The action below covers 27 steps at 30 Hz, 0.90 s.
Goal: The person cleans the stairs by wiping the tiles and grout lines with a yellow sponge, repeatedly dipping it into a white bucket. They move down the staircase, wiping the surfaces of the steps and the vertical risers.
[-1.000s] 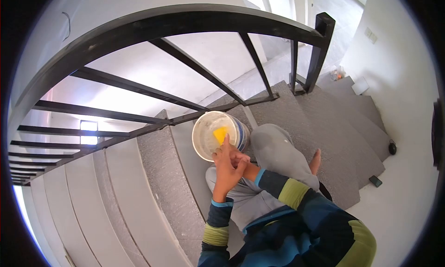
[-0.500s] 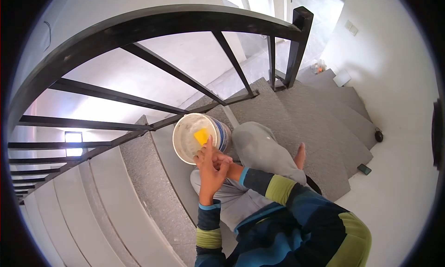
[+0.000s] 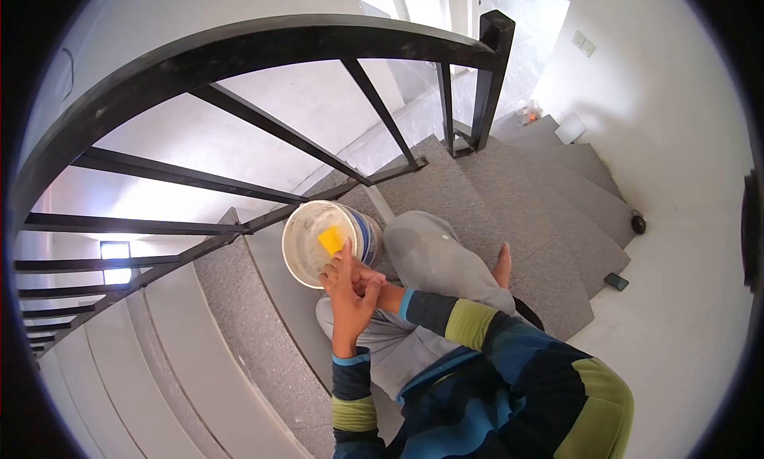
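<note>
My left hand (image 3: 351,304) is raised over my lap, its index finger stretched upward and its thumb apart from it. My right hand (image 3: 369,277) meets it from the right, its fingers bent against the left hand and partly hidden behind it. No tool shows in either hand. Just beyond the fingertips a whitish bucket (image 3: 296,248) with a blue-marked outside stands beside my bent knee. A flat yellow piece (image 3: 330,239), perhaps a scraper or sponge, shows at the bucket's opening; its lower part is close to my index finger.
A black railing (image 3: 263,49) curves around the bucket's far side. Grey stone steps (image 3: 517,196) wind to the right, and pale risers (image 3: 151,363) run along the left. A phone (image 3: 616,281) and a small black object (image 3: 638,222) lie near the white wall (image 3: 668,140).
The whole view has shifted slightly, so the bucket, railing and steps appear a little farther left. My hands stay together in nearly the same pose.
</note>
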### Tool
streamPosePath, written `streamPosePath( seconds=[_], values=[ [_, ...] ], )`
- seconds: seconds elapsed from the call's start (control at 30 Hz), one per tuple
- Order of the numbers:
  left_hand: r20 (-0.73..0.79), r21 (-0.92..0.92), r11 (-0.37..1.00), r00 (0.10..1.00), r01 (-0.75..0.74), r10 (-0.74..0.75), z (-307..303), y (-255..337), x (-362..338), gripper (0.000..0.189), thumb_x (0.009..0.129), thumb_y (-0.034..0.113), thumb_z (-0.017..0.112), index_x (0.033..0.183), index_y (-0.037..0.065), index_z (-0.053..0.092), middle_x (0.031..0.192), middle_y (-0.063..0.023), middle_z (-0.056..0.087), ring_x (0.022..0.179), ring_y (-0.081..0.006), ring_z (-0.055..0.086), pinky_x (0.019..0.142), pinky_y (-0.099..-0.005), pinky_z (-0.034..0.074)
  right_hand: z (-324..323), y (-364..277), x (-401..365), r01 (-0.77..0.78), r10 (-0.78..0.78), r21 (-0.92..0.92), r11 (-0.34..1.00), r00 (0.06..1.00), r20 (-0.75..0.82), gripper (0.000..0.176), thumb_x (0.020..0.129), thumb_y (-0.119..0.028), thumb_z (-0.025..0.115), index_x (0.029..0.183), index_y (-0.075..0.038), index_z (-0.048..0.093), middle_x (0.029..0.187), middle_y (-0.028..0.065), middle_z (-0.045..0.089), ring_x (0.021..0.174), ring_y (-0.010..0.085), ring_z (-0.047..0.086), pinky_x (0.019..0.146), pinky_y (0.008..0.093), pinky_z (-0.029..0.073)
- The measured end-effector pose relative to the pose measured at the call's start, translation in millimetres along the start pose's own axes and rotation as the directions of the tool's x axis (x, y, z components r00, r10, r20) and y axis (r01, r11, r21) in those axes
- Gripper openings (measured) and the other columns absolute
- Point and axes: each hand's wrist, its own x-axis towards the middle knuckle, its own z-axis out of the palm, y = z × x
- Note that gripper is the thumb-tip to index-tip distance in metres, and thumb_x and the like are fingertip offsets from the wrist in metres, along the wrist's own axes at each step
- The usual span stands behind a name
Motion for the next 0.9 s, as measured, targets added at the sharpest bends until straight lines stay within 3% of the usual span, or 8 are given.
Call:
streamPosePath(
  seconds=[0.1, 0.23, 0.33, 0.57, 0.63, 0.7, 0.77, 0.9],
  values=[
    [-0.080, 0.060, 0.998, 0.996, -0.028, 0.033, 2.8, -2.3, -0.6, 0.069, 0.073, 0.010, 0.060, 0.137, 0.000, 0.033, 0.077, 0.0001, 0.066, 0.087, -0.0243, 0.043, 0.088, -0.0365, 0.026, -0.5, -0.2, -0.4, 0.001, -0.001, -0.006, 1.000, 1.000, 0.002, 0.030, 0.077, -0.038, 0.059, 0.065, -0.011, 0.061, 0.073, 0.0074, 0.061, 0.072, 0.0238, 0.058, 0.072, 0.0396, 0.041],
    [-0.081, 0.012, 1.000, 0.996, -0.026, 0.027, 1.0, 2.4, 0.1, 0.069, 0.073, 0.010, 0.060, 0.136, 0.000, 0.034, 0.076, 0.0003, 0.066, 0.086, -0.0241, 0.044, 0.089, -0.0367, 0.026, -0.9, 0.1, -1.6, 0.000, 0.000, -0.007, 1.000, 1.000, 0.003, 0.030, 0.077, -0.038, 0.059, 0.065, -0.011, 0.061, 0.074, 0.0075, 0.061, 0.072, 0.0238, 0.058, 0.072, 0.0396, 0.041],
    [-0.008, 0.054, 0.998, 0.999, -0.036, 0.037, -0.7, -1.0, -0.9, 0.074, 0.081, 0.007, 0.057, 0.144, 0.004, 0.018, 0.078, -0.0024, 0.065, 0.075, -0.0112, 0.060, 0.099, -0.0324, 0.023, -0.3, 0.3, -1.6, 0.005, -0.005, -0.010, 1.000, 1.000, 0.006, 0.030, 0.077, -0.038, 0.059, 0.066, -0.011, 0.061, 0.074, 0.0076, 0.061, 0.073, 0.0238, 0.058, 0.073, 0.0397, 0.041],
    [-0.214, 0.251, 0.959, 0.959, -0.131, 0.187, 1.6, 3.3, -10.5, 0.044, 0.082, 0.002, 0.054, 0.126, 0.005, 0.050, 0.090, -0.0073, 0.064, 0.084, -0.0143, 0.058, 0.097, -0.0348, 0.029, 15.6, 14.3, 4.7, 0.106, -0.121, -0.088, 0.990, 0.975, -0.187, 0.030, 0.077, -0.039, 0.059, 0.066, -0.011, 0.062, 0.075, 0.0078, 0.061, 0.073, 0.0239, 0.058, 0.073, 0.0397, 0.041],
    [-0.072, -0.600, 0.794, 0.982, 0.099, -0.177, 3.8, 5.1, -28.9, 0.041, 0.083, 0.000, 0.053, 0.124, 0.003, 0.050, 0.094, -0.0073, 0.064, 0.089, -0.0142, 0.057, 0.089, -0.0302, 0.040, 24.4, 16.0, 13.2, 0.125, -0.173, -0.160, 0.979, 0.927, -0.333, 0.030, 0.077, -0.039, 0.059, 0.066, -0.011, 0.062, 0.075, 0.0079, 0.061, 0.073, 0.0239, 0.058, 0.073, 0.0397, 0.041],
    [-0.149, -0.671, 0.738, 0.962, 0.070, -0.227, 5.9, 3.5, -53.8, 0.038, 0.084, 0.000, 0.053, 0.122, 0.002, 0.051, 0.095, -0.0071, 0.064, 0.088, -0.0140, 0.057, 0.085, -0.0279, 0.043, -11.4, -1.1, 31.6, -0.077, 0.075, 0.017, 0.997, 0.989, 0.124, 0.033, 0.077, -0.040, 0.061, 0.076, -0.008, 0.063, 0.085, 0.0113, 0.060, 0.081, 0.0269, 0.058, 0.076, 0.0399, 0.043],
    [-0.234, -0.729, 0.684, 0.935, 0.012, -0.265, 7.9, -1.2, -77.1, 0.036, 0.085, 0.000, 0.052, 0.121, 0.002, 0.051, 0.096, -0.0068, 0.064, 0.088, -0.0139, 0.057, 0.081, -0.0257, 0.045, -17.9, -7.5, 43.9, -0.240, 0.227, 0.034, 0.970, 0.948, 0.224, 0.032, 0.078, -0.037, 0.062, 0.085, -0.006, 0.064, 0.092, 0.0131, 0.059, 0.090, 0.0292, 0.057, 0.080, 0.0403, 0.045],
    [-0.397, -0.355, 0.928, 0.879, 0.117, -0.263, 29.0, -17.5, -136.8, 0.038, 0.079, 0.002, 0.058, 0.117, 0.004, 0.054, 0.107, -0.0123, 0.058, 0.102, -0.0242, 0.054, 0.091, -0.0328, 0.041, -19.0, 7.1, 73.8, -0.302, 0.315, -0.109, 0.947, 0.941, 0.127, 0.039, 0.072, -0.035, 0.068, 0.098, -0.006, 0.062, 0.094, 0.0137, 0.061, 0.095, 0.0309, 0.057, 0.087, 0.0418, 0.044]
  ],
)
